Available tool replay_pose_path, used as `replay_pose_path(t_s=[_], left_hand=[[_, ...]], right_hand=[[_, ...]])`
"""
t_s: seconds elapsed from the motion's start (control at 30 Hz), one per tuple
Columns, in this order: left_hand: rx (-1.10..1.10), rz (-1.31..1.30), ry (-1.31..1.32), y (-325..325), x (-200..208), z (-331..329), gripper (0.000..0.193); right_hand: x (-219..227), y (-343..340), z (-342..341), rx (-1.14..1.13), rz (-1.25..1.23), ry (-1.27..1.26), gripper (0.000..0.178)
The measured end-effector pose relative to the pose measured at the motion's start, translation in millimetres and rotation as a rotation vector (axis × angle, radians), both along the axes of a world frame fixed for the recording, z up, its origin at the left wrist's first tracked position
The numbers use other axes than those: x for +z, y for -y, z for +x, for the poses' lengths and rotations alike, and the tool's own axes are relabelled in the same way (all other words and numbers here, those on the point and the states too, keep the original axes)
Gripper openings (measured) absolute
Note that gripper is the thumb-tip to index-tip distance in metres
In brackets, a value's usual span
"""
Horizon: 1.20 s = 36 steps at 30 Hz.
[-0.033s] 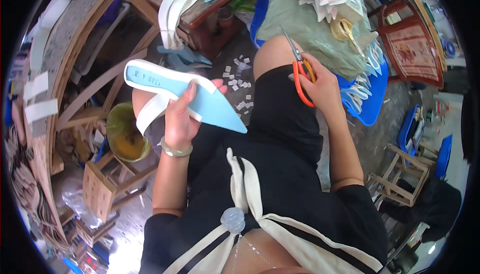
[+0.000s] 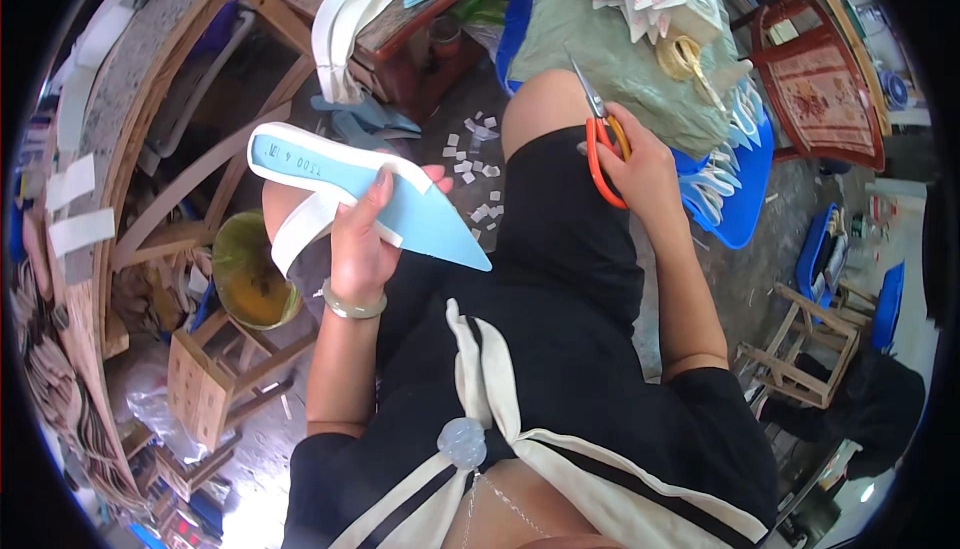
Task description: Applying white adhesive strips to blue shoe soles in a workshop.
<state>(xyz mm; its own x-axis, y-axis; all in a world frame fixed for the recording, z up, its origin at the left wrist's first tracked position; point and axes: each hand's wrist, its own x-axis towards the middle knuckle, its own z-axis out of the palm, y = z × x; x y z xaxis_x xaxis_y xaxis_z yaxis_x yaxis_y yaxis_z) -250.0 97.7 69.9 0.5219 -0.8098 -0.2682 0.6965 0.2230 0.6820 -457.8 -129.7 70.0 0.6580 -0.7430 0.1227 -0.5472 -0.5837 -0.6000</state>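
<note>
In my left hand [image 2: 363,247] is a pale blue pointed shoe insole [image 2: 432,226], its heel end edged in white. My thumb presses on its upper face and the fingers are tucked beneath. A white strap [image 2: 306,233] hangs from its side near my wrist. My right hand [image 2: 640,167] grips a pair of scissors [image 2: 597,161] with orange handles. Their blades point away from me, over my bare knee, and look nearly together. The scissors and the insole are well apart.
Small white scraps [image 2: 478,167] litter the floor ahead. At the far right, a green cloth [image 2: 570,34] over a blue tub carries white pieces and a tape roll [image 2: 680,57]. A workbench [image 2: 165,59] runs along the left, beside a yellow-green bucket [image 2: 228,259] and wooden stool [image 2: 200,379].
Almost nothing differs. The insole has tipped very slightly, and the view has shifted a little; both hands keep their holds.
</note>
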Motion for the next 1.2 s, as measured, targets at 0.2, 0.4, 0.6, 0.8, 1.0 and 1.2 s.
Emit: replay_pose_path(t_s=[0.2,0.4,0.6,0.8,1.0,1.2], left_hand=[[0.014,0.158,0.208,8,5,-3,0.025],[0.130,0.236,0.346,34,-3,-4,0.021],[0.037,0.228,0.205,58,11,-21,0.026],[-0.006,0.172,0.275,68,8,-39,0.025],[-0.069,-0.026,0.334,56,22,-18,0.045],[-0.096,0.143,0.327,34,54,23,0.056]], right_hand=[[-15,18,11,-0.022,-0.229,-0.301,0.049],[6,12,9,0.060,-0.171,-0.336,0.050],[28,3,-1,0.060,-0.211,-0.361,0.030],[-8,-44,54,0.351,1.058,0.485,0.026],[-20,-82,58,0.275,1.012,0.590,0.032],[-6,-69,76,0.533,1.043,0.320,0.033]])
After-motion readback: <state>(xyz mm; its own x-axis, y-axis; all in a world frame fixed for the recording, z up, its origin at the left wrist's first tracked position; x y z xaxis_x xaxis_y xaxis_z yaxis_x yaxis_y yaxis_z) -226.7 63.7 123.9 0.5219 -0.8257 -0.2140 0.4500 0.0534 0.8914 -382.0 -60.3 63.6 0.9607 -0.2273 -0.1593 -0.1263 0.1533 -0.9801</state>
